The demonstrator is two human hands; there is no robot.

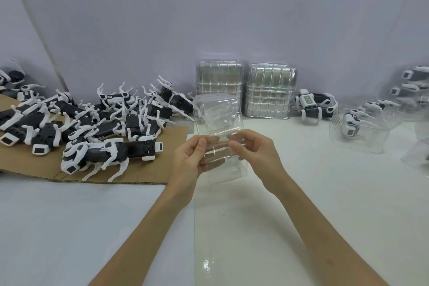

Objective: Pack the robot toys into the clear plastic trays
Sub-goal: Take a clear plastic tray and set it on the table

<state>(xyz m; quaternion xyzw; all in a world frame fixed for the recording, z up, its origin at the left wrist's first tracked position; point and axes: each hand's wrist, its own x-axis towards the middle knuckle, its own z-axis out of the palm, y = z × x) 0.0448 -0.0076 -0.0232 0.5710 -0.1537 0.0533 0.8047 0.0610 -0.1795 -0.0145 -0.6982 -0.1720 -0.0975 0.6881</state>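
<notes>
Pale wall [116, 18] (lilac-tinted), white table [69, 227]

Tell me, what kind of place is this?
Likely a toy-packing workbench: a heap of robot toys on cardboard, stacks of clear plastic trays behind, and packed toys at right.

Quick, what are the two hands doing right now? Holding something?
Left hand: closed, pinching the clear plastic tray.
Right hand: closed, pinching the same tray.
</notes>
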